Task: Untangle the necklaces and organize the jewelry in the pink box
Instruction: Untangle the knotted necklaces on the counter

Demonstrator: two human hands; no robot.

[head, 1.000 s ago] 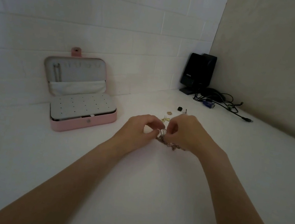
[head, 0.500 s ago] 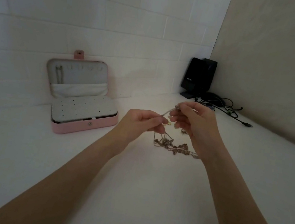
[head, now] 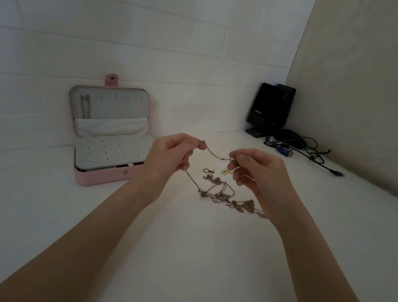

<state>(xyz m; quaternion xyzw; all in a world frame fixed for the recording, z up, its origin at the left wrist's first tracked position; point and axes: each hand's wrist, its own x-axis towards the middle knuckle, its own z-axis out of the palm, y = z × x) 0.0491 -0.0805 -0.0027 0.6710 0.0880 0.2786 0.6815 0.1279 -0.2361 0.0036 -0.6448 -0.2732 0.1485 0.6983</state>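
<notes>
My left hand (head: 170, 158) and my right hand (head: 258, 174) are raised above the white table, each pinching one thin necklace chain (head: 215, 154) that sags between them. From my left hand the chain runs down to a tangled heap of necklaces (head: 227, 197) lying on the table under my right wrist. Small earrings (head: 209, 170) and a gold charm (head: 225, 171) lie just behind the heap. The pink box (head: 102, 178) stands open at the left, its lid against the wall, with a chain hanging in the lid and a white perforated earring panel inside.
A black speaker (head: 270, 109) stands in the back right corner with a bundle of black cables (head: 300, 149) spreading along the beige side wall. The white brick wall runs behind the box. The white table (head: 177, 263) extends toward me.
Both hands rose from the heap on the table and moved apart, drawing one chain out between them. More of the tangle and the small earrings came into sight.
</notes>
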